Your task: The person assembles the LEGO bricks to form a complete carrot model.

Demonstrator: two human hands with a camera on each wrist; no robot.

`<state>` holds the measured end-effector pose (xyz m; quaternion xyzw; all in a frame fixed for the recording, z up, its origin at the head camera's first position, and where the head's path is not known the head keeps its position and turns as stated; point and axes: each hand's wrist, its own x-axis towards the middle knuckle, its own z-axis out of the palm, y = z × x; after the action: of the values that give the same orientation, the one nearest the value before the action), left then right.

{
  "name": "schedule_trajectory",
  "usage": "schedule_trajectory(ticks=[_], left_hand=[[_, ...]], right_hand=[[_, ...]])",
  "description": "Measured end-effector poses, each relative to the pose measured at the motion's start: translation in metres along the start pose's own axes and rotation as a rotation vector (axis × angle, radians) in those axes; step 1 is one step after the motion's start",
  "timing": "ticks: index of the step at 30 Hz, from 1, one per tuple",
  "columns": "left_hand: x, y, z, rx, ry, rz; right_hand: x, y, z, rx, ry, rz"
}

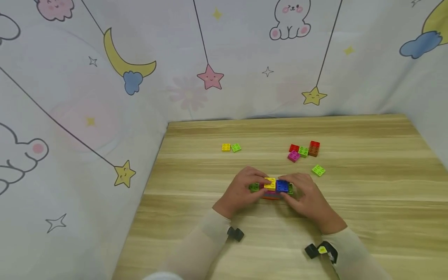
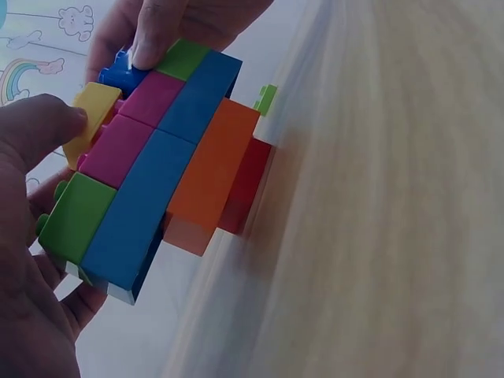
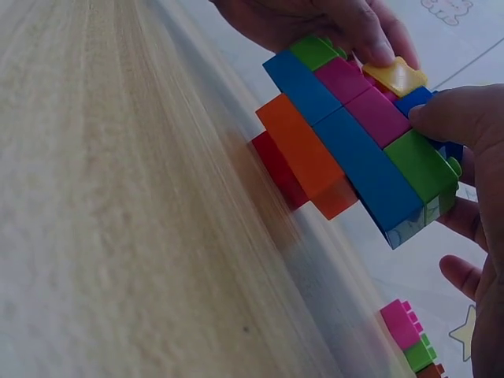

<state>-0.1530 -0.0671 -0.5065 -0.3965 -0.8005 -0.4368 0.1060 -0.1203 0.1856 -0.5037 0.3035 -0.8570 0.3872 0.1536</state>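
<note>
A stack of toy building bricks stands on the wooden table between both hands. Its red brick (image 2: 249,186) is lowest, then an orange brick (image 2: 213,165), blue bricks (image 3: 366,165), and a row of magenta bricks (image 3: 376,115) with a green brick (image 2: 77,218) at each end. On top sit a yellow brick (image 1: 270,184) and a dark blue brick (image 1: 282,186), side by side. My left hand (image 1: 244,189) pinches the yellow one, thumb on its near side. The right hand (image 1: 306,195) pinches the dark blue one between thumb and fingers.
Farther back lie a yellow brick (image 1: 226,147) and a lime brick (image 1: 236,147). A cluster at back right has red, magenta (image 1: 294,156), green and brown bricks. Another lime brick (image 1: 318,170) lies right of the stack. A printed cloth (image 1: 238,101) hangs behind the table (image 1: 367,163).
</note>
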Motion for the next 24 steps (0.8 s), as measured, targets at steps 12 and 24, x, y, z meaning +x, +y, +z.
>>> schedule_trajectory(ticks=[12, 24], left_hand=[[0.0025, 0.0025, -0.0018, 0.033, -0.024, 0.032], [0.0041, 0.0053, -0.0067, 0.105, -0.065, 0.066]], right_hand=[[-0.0003, 0.0007, -0.0003, 0.016, -0.007, 0.003], [-0.0005, 0.0039, 0.0015, 0.025, 0.008, -0.023]])
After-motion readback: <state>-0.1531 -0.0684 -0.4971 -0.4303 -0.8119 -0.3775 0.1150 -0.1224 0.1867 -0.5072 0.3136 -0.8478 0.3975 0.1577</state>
